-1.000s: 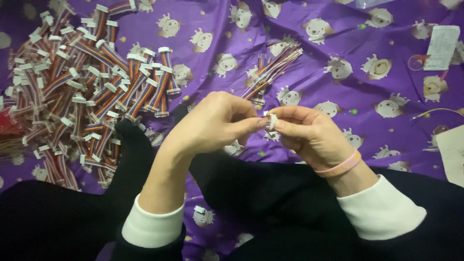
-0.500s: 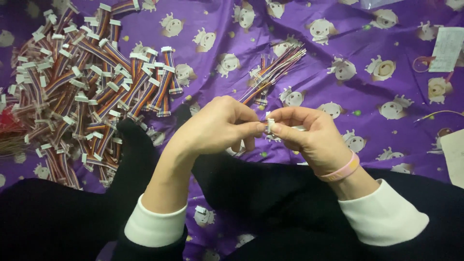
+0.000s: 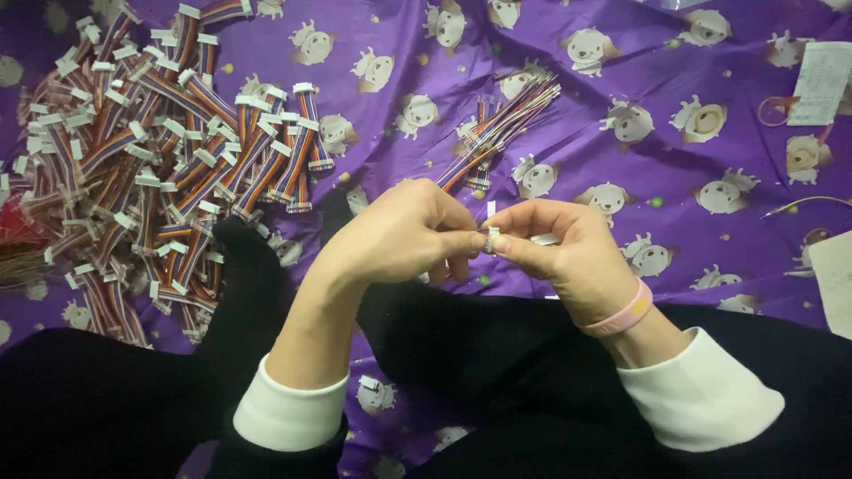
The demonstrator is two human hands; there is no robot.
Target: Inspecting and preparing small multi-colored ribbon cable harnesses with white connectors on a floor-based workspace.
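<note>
My left hand (image 3: 399, 235) and my right hand (image 3: 568, 253) meet fingertip to fingertip over my lap, both pinching a small white connector (image 3: 490, 239). A short white piece sticks up just above it. Whatever wires hang from the connector are hidden behind my fingers. A pink band circles my right wrist (image 3: 621, 312). Both sleeves are black with white cuffs.
A big heap of multicoloured wire harnesses with white plugs (image 3: 151, 168) lies at the left on a purple cartoon-print cloth (image 3: 639, 80). A smaller bundle of loose wires (image 3: 501, 133) rests just beyond my hands. White paper slips (image 3: 821, 84) lie at the right edge.
Both hands stay pinched on the connector; they have shifted only slightly, with small finger movements around it.
</note>
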